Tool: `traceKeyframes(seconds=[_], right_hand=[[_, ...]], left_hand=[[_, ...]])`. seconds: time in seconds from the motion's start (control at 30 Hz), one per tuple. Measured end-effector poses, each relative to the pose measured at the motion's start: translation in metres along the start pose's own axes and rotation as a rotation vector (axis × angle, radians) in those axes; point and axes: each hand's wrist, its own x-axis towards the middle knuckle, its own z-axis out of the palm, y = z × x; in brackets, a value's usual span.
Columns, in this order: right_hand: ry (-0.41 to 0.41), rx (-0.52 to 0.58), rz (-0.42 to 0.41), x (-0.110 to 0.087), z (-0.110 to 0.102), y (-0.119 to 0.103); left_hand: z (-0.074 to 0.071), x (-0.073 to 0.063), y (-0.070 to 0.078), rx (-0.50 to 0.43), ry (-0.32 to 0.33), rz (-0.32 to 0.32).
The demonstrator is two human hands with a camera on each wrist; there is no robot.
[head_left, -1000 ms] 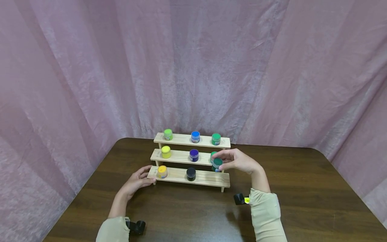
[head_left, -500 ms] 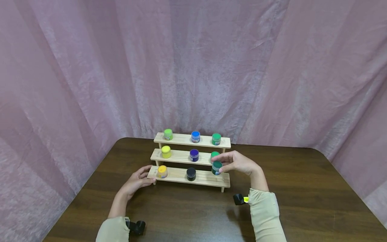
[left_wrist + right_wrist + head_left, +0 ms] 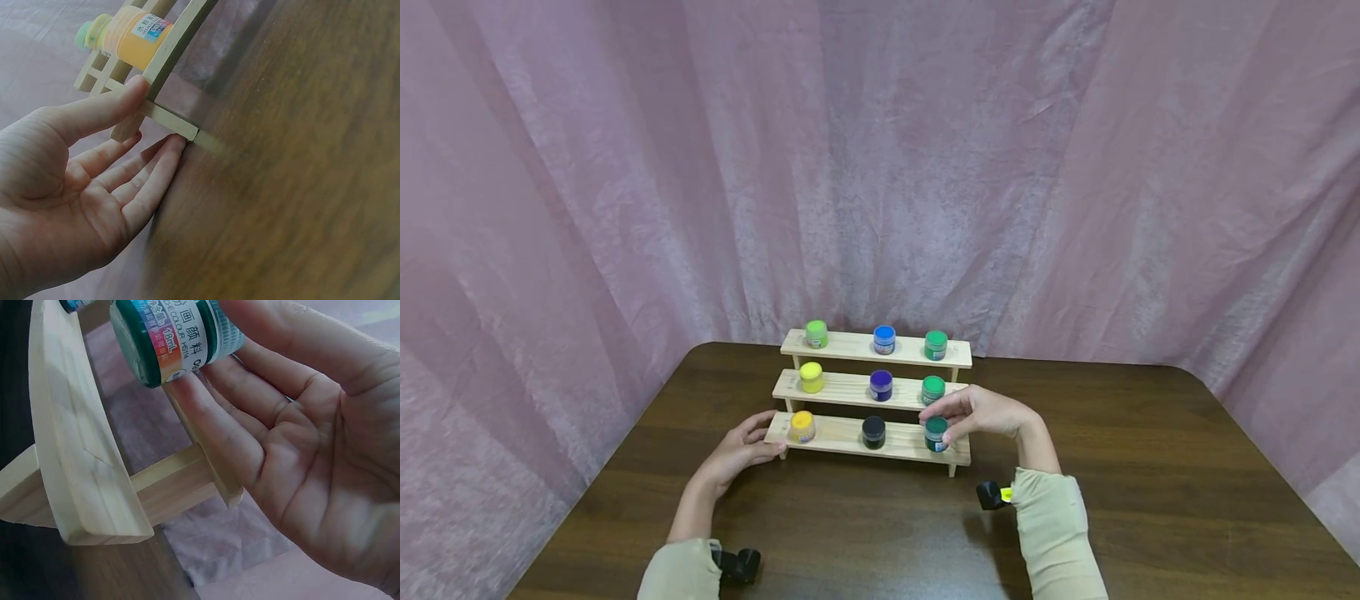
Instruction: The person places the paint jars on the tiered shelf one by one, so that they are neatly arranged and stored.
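Note:
A three-tier wooden stand [image 3: 850, 441] carries small paint jars. My right hand [image 3: 988, 412] pinches a dark green paint jar [image 3: 936, 434] by its lid end, thumb on one side and fingers on the other. That jar is close over the right end of the lowest shelf; its white label shows in the right wrist view [image 3: 187, 334]. At the left end of the same shelf, my left hand [image 3: 737, 454] holds the stand, thumb at the shelf corner and fingertips by the leg. An orange-yellow jar [image 3: 134, 37] stands near that thumb.
A black jar [image 3: 873, 432] shares the lowest shelf. Yellow [image 3: 811, 377], purple [image 3: 881, 386] and green [image 3: 933, 389] jars line the middle shelf; light green [image 3: 816, 334], blue [image 3: 884, 339] and green [image 3: 936, 345] the top. A pink curtain [image 3: 880, 167] hangs behind the brown table [image 3: 1150, 467].
My right hand has lowered the dark green jar from in front of the middle shelf down to the right end of the lowest one. The left hand has stayed in place.

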Motion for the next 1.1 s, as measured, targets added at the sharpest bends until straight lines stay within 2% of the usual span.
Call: traceKeyframes(seconds=[0.23,0.47,1.1], right_hand=[[-0.027,0.037,-0.019,0.0015,0.0008,0.0025],[-0.069,0.018,-0.018,0.0017,0.0008,0.0059],[-0.102,0.028,-0.011,0.0063,0.0028,0.009]], left_hand=[[-0.0002,-0.0009,0.0009,0.004,0.002,0.001],[-0.0004,-0.0015,0.0007,0.006,-0.003,0.01],[-0.0006,-0.0013,-0.0001,0.006,-0.006,0.012]])
